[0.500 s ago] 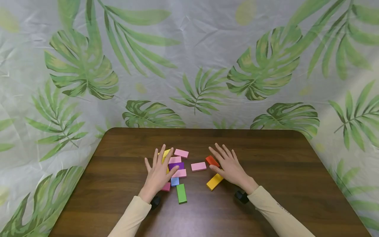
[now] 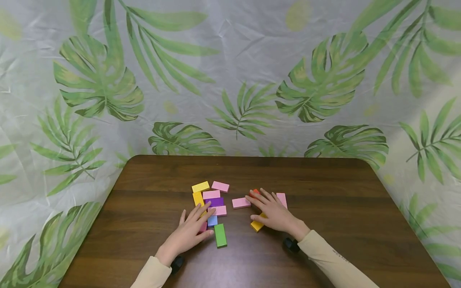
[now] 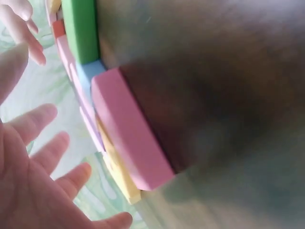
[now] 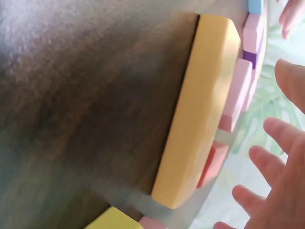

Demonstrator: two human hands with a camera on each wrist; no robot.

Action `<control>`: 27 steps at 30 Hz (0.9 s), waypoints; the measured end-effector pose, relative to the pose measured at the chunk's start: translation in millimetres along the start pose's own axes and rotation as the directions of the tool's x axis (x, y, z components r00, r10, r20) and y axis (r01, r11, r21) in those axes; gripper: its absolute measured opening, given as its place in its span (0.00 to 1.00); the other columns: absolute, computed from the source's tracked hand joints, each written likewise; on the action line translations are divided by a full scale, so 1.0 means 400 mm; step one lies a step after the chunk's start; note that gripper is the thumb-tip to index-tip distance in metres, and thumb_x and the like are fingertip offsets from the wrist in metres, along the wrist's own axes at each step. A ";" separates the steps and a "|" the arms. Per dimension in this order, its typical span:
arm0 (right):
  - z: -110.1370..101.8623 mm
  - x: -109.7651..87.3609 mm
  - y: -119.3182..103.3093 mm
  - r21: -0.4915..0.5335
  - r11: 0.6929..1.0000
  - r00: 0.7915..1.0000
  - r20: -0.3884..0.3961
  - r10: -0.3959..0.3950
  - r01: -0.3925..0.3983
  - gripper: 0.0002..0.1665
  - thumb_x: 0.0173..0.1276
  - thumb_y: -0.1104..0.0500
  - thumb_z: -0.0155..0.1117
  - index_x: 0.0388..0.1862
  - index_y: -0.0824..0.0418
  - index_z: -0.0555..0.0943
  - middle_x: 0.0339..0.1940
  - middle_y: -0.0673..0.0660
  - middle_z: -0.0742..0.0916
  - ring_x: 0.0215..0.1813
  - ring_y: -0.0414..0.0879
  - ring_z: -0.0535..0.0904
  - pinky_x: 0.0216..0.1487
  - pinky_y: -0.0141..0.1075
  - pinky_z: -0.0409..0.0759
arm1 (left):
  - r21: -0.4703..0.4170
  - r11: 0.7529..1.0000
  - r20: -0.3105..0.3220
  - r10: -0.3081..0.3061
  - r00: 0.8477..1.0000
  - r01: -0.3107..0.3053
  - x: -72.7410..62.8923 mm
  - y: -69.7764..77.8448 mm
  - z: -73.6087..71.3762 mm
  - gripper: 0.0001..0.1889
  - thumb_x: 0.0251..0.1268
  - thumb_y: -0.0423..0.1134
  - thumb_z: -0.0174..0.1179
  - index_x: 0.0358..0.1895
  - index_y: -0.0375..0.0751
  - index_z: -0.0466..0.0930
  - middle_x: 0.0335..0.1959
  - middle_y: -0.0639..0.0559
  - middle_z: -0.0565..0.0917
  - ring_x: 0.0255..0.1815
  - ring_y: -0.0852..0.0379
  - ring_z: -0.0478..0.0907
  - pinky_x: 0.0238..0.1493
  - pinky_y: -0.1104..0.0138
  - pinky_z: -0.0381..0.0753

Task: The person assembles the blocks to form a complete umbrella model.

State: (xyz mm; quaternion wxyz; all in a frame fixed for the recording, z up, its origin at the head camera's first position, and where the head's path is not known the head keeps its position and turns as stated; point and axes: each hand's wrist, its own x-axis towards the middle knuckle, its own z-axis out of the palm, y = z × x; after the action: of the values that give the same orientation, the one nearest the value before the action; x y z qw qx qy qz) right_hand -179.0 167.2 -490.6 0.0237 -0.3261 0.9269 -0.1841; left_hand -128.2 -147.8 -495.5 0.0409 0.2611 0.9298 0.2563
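My left hand (image 2: 188,234), fingers spread, hovers over the left cluster of coloured blocks. Beneath its fingers lie a dark pink block (image 3: 128,131) and a blue block (image 2: 213,221), and its thumb comes near a green block (image 2: 221,236). My right hand (image 2: 278,215) is spread over an orange-yellow block (image 4: 195,109) and a red block (image 2: 256,192), hiding part of each. A gap shows between its fingers and the blocks in the right wrist view. Left of its fingertips lies a pink block (image 2: 241,203); another pink block (image 2: 282,199) shows beyond its fingers.
More of the left cluster shows: yellow (image 2: 200,187), pink (image 2: 220,187) and purple (image 2: 215,201) blocks. A yellow-green block (image 4: 114,219) is at the bottom of the right wrist view. Behind the brown wooden table (image 2: 342,184) hangs a leaf-patterned cloth (image 2: 248,52).
My left hand has drawn back toward me, uncovering the yellow blocks. The right hand has shifted slightly toward me, covering more of the red block and revealing a pink one. The blocks look unmoved.
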 end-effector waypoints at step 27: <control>0.027 -0.007 -0.017 -0.058 0.995 0.997 -0.006 -0.076 0.075 0.26 0.66 0.48 0.64 0.60 0.58 0.78 0.58 0.60 0.77 0.65 0.64 0.65 0.64 0.63 0.58 | 0.038 0.991 0.103 0.126 0.987 -0.131 -0.065 0.045 0.069 0.30 0.68 0.54 0.55 0.71 0.50 0.66 0.73 0.57 0.61 0.75 0.42 0.46 0.60 0.29 0.40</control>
State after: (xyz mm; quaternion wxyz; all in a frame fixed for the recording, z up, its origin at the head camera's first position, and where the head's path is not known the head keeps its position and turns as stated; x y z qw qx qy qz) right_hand -171.0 160.3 -498.5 0.0034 -0.3607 0.9190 -0.1593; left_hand -91.8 -135.0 -512.0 0.0650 0.3338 0.9133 0.2243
